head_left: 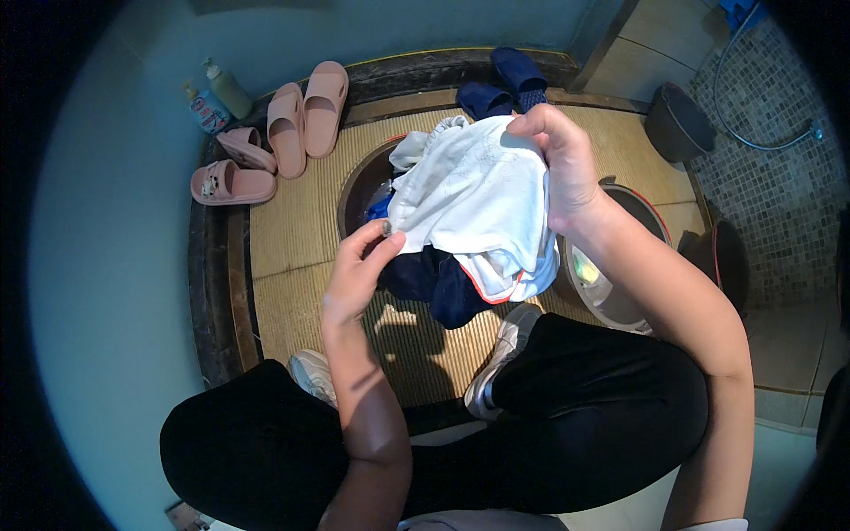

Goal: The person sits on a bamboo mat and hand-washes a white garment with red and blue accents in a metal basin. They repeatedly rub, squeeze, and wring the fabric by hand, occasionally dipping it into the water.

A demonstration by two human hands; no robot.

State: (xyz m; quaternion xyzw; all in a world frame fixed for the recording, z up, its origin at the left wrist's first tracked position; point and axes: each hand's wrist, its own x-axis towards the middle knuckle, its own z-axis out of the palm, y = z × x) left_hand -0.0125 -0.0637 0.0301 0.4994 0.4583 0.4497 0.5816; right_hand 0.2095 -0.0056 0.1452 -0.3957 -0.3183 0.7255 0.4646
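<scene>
A white cloth garment (474, 190) with a gathered band hangs spread between my hands. My left hand (357, 270) pinches its lower left edge between thumb and fingers. My right hand (567, 164) grips the upper right corner, thumb on top. Beneath the garment is a round dark basin (352, 190), mostly covered by cloth. Dark blue clothing (452, 296) spills over the basin's near side, beside white cloth with a red-orange trim (482, 288). A bit of bright blue fabric (379, 209) shows inside the basin at the left.
Right of the basin stands a bucket (611, 314) with something yellowish inside. Farther right are two dark buckets (677, 124) and a shower hose (722, 88). Pink slippers (288, 133), two pump bottles (228, 88) and navy slippers (518, 75) line the far edge of the ribbed mat (292, 283).
</scene>
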